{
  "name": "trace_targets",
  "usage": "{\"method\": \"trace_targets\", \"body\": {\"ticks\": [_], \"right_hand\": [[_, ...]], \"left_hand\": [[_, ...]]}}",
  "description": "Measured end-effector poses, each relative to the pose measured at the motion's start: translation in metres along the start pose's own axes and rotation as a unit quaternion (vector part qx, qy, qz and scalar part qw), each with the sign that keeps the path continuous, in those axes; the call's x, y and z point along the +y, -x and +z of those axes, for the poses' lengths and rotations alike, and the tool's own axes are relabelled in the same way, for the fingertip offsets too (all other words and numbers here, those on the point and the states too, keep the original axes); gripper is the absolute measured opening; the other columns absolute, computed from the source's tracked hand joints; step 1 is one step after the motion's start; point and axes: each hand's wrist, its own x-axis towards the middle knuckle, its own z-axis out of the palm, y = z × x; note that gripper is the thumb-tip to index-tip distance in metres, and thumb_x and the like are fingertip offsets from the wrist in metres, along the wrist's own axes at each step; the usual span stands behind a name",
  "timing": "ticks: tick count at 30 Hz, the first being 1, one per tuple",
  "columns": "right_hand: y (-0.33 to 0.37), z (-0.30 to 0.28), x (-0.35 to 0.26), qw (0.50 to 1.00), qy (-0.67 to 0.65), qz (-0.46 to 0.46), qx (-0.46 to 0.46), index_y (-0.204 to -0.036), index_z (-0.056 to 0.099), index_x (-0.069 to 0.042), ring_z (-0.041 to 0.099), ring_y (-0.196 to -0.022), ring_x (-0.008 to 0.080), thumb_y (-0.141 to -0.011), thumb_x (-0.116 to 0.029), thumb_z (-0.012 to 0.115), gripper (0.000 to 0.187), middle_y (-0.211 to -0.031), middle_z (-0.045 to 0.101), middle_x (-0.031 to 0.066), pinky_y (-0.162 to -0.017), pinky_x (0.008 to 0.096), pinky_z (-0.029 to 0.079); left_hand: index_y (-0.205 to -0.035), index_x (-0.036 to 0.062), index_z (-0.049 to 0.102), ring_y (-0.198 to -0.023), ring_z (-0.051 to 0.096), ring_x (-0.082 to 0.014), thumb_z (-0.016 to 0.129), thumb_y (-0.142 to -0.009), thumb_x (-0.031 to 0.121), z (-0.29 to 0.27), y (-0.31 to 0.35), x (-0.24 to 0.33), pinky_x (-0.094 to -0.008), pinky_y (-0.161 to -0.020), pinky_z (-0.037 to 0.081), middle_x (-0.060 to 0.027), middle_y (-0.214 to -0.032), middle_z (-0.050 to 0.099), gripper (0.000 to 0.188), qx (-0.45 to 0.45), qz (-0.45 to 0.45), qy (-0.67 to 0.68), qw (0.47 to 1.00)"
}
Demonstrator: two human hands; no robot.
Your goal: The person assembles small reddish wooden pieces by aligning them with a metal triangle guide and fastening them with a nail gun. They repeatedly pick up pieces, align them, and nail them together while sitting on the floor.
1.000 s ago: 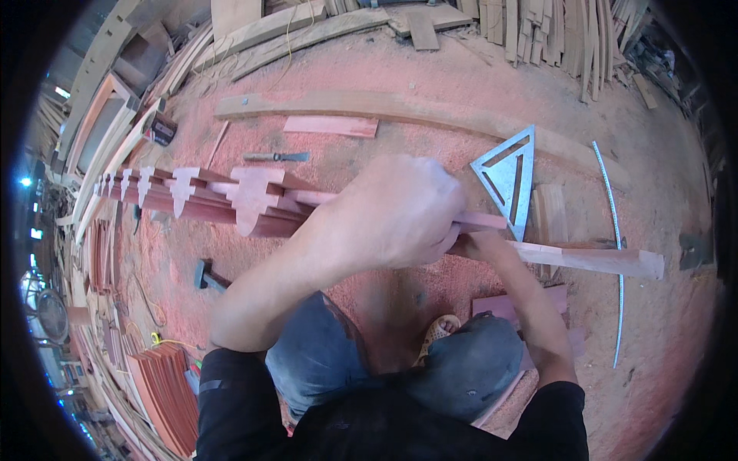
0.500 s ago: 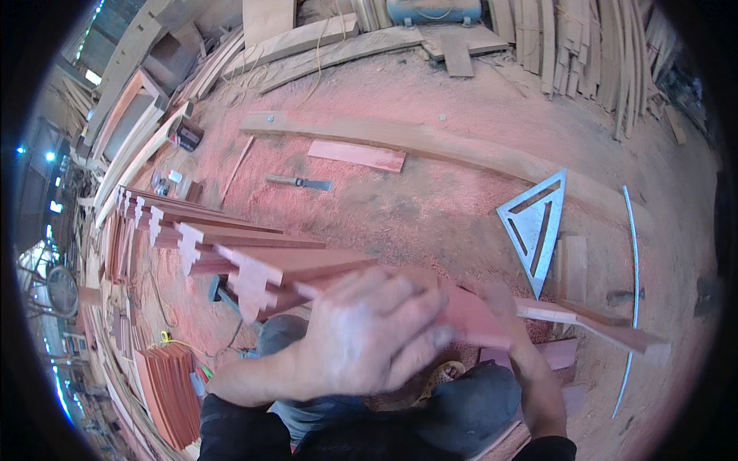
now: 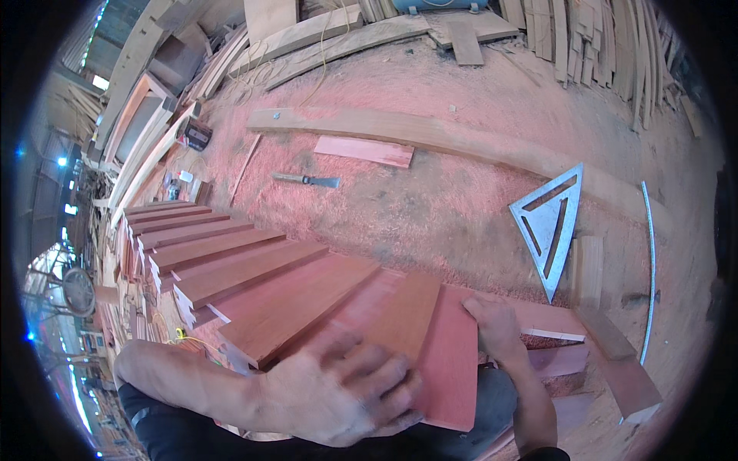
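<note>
A long reddish wooden piece with stepped slats (image 3: 300, 313) stretches from the far left to just in front of me, its broad faces turned up. My right hand (image 3: 496, 326) grips the right side of its near end, a smooth pink board (image 3: 450, 369), with the thumb on top. Across the near left part lies my left hand (image 3: 346, 392), back of the hand up, fingers bent and close together. Its fingertips and palm are hidden, so what they hold is not visible. My knee (image 3: 496, 399) is under the pink board.
A metal set square (image 3: 547, 230) lies on the dusty floor at right, near a long metal strip (image 3: 648, 269). A scraper (image 3: 307, 180), a pink board offcut (image 3: 364, 150) and a long plank (image 3: 369, 131) lie ahead. Wood offcuts (image 3: 626, 376) sit right of my hand.
The stepped piece has turned so its broad slat faces show instead of its notched edge. My left hand has dropped nearer to me; my right hand still holds the near end.
</note>
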Motion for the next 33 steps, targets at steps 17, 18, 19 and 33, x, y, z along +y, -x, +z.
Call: {"method": "trace_targets", "body": {"ticks": [17, 18, 19, 33], "right_hand": [[-0.001, 0.007, 0.010, 0.997, -0.041, -0.016, 0.057, -0.109, 0.070, -0.013, 0.076, -0.100, 0.0414, -0.098, -0.024, 0.059, 0.019, -0.108, 0.077, 0.0160, -0.084, 0.0548, 0.060], [-0.001, 0.008, 0.011, 0.999, -0.049, 0.008, 0.022, -0.110, 0.070, -0.013, 0.076, -0.099, 0.0417, -0.100, -0.024, 0.058, 0.019, -0.107, 0.077, 0.0168, -0.084, 0.0549, 0.060], [-0.001, 0.009, 0.012, 0.998, -0.056, 0.014, 0.014, -0.110, 0.070, -0.013, 0.076, -0.099, 0.0420, -0.101, -0.025, 0.057, 0.020, -0.106, 0.077, 0.0176, -0.084, 0.0550, 0.060], [-0.007, 0.023, 0.018, 0.999, -0.035, 0.000, -0.017, -0.105, 0.064, -0.006, 0.075, -0.096, 0.0420, -0.102, -0.022, 0.057, 0.018, -0.093, 0.071, 0.0199, -0.080, 0.0528, 0.059]], "left_hand": [[-0.121, 0.0017, 0.074, -0.103, 0.071, -0.0365, 0.043, -0.118, 0.044, 0.365, -0.179, -0.172, -0.0505, -0.097, 0.055, -0.0221, -0.113, 0.077, 0.052, -0.383, -0.029, 0.317, 0.867], [-0.120, 0.0014, 0.074, -0.097, 0.072, -0.0352, 0.042, -0.118, 0.048, 0.363, -0.174, -0.175, -0.0506, -0.094, 0.056, -0.0204, -0.106, 0.078, 0.057, -0.349, -0.068, 0.352, 0.866], [-0.117, 0.0009, 0.076, -0.094, 0.072, -0.0327, 0.044, -0.117, 0.052, 0.359, -0.171, -0.177, -0.0502, -0.092, 0.057, -0.0196, -0.102, 0.078, 0.061, -0.336, -0.068, 0.338, 0.876], [-0.113, 0.0075, 0.084, -0.102, 0.078, -0.0410, 0.054, -0.111, 0.059, 0.299, -0.154, -0.162, -0.0516, -0.093, 0.058, -0.0253, -0.110, 0.080, 0.060, -0.334, -0.162, 0.220, 0.902]]}}
